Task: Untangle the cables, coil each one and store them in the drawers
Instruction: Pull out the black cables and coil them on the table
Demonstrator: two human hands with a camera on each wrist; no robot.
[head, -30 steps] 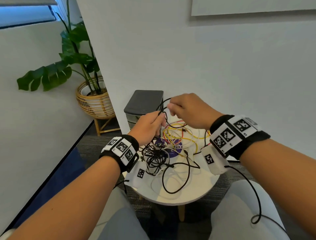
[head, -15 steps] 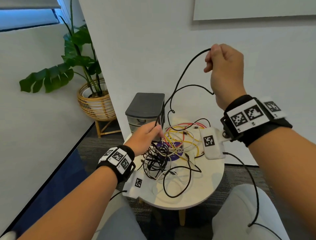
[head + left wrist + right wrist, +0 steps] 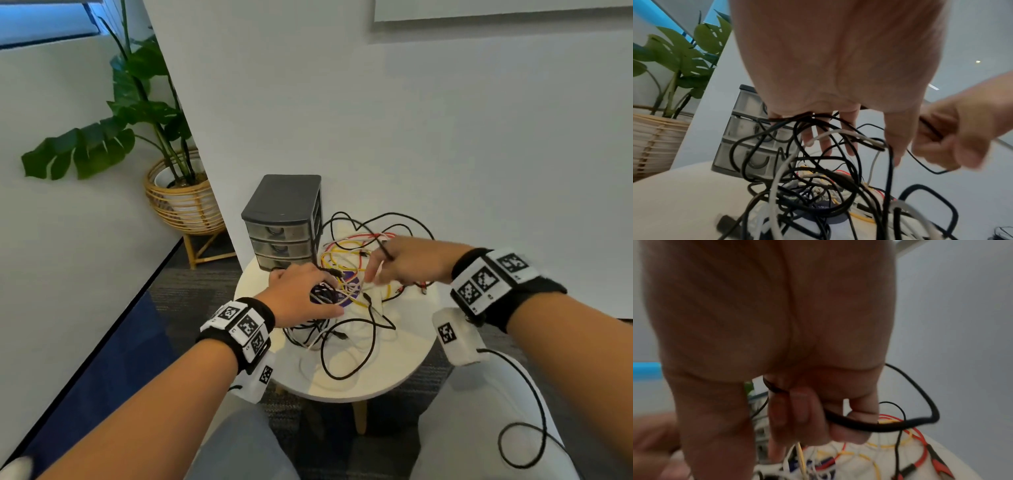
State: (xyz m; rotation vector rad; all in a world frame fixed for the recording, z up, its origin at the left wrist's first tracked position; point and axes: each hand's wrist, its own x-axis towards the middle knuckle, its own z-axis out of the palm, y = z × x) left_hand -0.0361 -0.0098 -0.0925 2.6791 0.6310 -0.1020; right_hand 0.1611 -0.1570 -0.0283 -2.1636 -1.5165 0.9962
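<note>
Two hands work over the tabletop (image 3: 346, 383): the right hand (image 3: 407, 262) has its grip curled round a black cable (image 3: 869, 424); the left hand (image 3: 301, 294) lies relaxed, fingers spread on the tangle (image 3: 818, 186).

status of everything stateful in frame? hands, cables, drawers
left hand: fingers straight, resting on the cable tangle
right hand: fingers curled round the black cable
black cable: held, looping loose behind the hand
cable tangle: still knotted on the round table
drawer unit: all three drawers closed
</note>
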